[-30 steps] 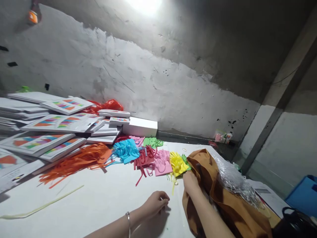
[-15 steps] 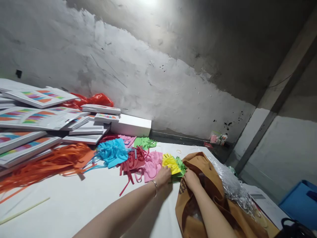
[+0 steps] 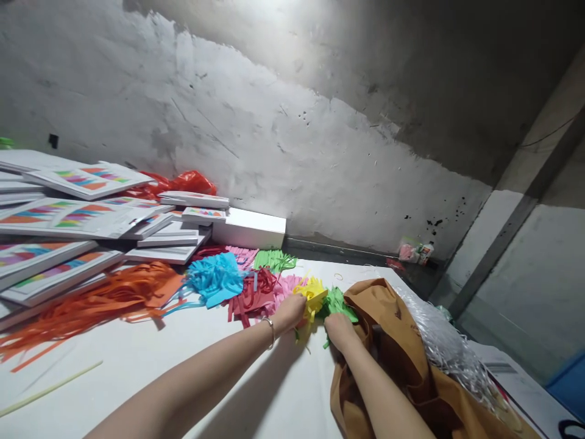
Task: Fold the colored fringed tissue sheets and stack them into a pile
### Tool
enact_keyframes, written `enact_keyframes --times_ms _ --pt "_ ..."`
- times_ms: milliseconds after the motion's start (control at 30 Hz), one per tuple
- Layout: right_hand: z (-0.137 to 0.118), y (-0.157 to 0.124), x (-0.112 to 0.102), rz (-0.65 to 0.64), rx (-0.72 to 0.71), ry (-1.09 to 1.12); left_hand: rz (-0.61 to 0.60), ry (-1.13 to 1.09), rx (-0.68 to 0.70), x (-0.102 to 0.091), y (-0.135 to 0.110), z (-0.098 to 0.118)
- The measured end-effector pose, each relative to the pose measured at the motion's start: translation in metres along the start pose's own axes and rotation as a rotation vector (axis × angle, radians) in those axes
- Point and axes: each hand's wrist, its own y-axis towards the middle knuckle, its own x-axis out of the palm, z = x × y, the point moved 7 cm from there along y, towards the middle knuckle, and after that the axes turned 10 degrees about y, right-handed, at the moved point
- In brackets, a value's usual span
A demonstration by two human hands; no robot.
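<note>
My left hand [image 3: 290, 312], with a bracelet at the wrist, is closed on a bundle of yellow fringed paper [image 3: 313, 297], tilted up off the white tabletop [image 3: 256, 378]. My right hand [image 3: 340, 330] has its fingers curled at the near edge of a green fringed paper bundle [image 3: 339, 302]; the fingertips are partly hidden. A brown cloth bag [image 3: 384, 305] bunches up under my right forearm. To the left of my hands lie pink fringed paper [image 3: 284, 291], dark red fringed paper [image 3: 252, 297], blue fringed paper [image 3: 214, 278] and long orange strips [image 3: 114, 292].
Stacked flat printed boxes [image 3: 91, 219] fill the left, beside a white box [image 3: 250, 228] and a red plastic bag [image 3: 187, 183] by the wall. Silvery clear strips [image 3: 439, 335] lie behind the brown bag. A thin pale stick [image 3: 55, 387] rests at the front left.
My left hand has pulled the yellow bundle up and left, apart from the green one. My right hand has moved slightly left, from the bag's edge onto the green bundle. The view has shifted a little.
</note>
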Motion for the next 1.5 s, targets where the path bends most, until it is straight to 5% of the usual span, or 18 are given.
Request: enact_keyframes --times_ms 300,533,667,833,1167,1500 --pt "0.068 -0.025 -0.039 0.155 0.215 0.506 -0.034 0.021 0.033 0.007 -0.007 0.014" --pt "0.091 -0.061 -0.064 0.355 0.194 0.684 0.118 -0.027 0.106 -0.020 -0.031 0.031" --pt "0.087 -0.073 -0.060 0.390 0.126 0.731 0.259 -0.135 0.216 -0.039 -0.055 0.064" --pt "0.072 -0.074 -0.046 0.414 0.042 0.743 0.216 -0.278 0.308 -0.027 -0.062 0.104" --pt "0.035 -0.090 -0.054 0.361 -0.221 0.561 0.187 -0.345 0.249 -0.003 -0.065 0.095" --pt "0.025 -0.093 -0.054 0.337 -0.205 0.394 0.165 -0.337 0.276 0.016 -0.061 0.099"
